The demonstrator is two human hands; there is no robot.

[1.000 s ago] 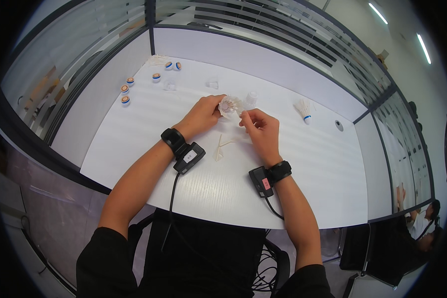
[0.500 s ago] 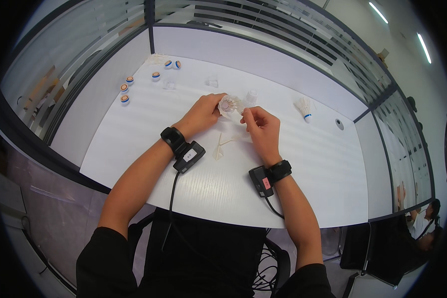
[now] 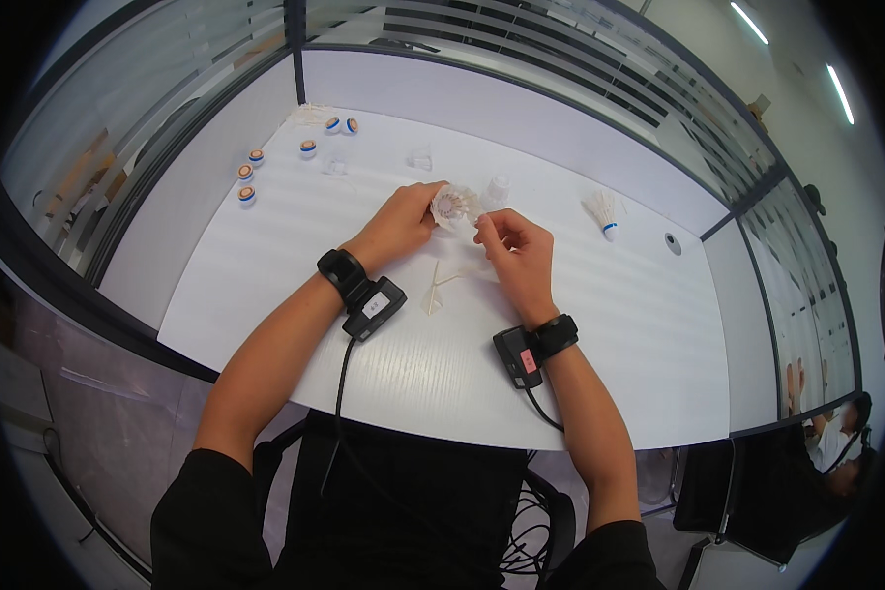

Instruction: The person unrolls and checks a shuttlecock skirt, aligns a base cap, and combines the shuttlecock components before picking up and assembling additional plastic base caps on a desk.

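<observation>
My left hand is closed around the side of a shuttlecock, its feather skirt opening up toward me. At the skirt's right edge, my right hand pinches a pale feather between thumb and forefinger; its far end blends into the skirt. The shuttlecock's base is hidden. On the table below my hands lie a few loose white feathers. A clear plastic cup-shaped piece stands just beyond my right hand.
Several white shuttlecock heads with blue bands sit at the left, near a pile of thin feathers. Clear plastic pieces stand farther back. Another shuttlecock lies at the right, before a cable hole. Low partitions enclose the table.
The shuttlecock in my left hand has tilted slightly, and my right fingertips have shifted a little toward its skirt. The things on the table have stayed in place.
</observation>
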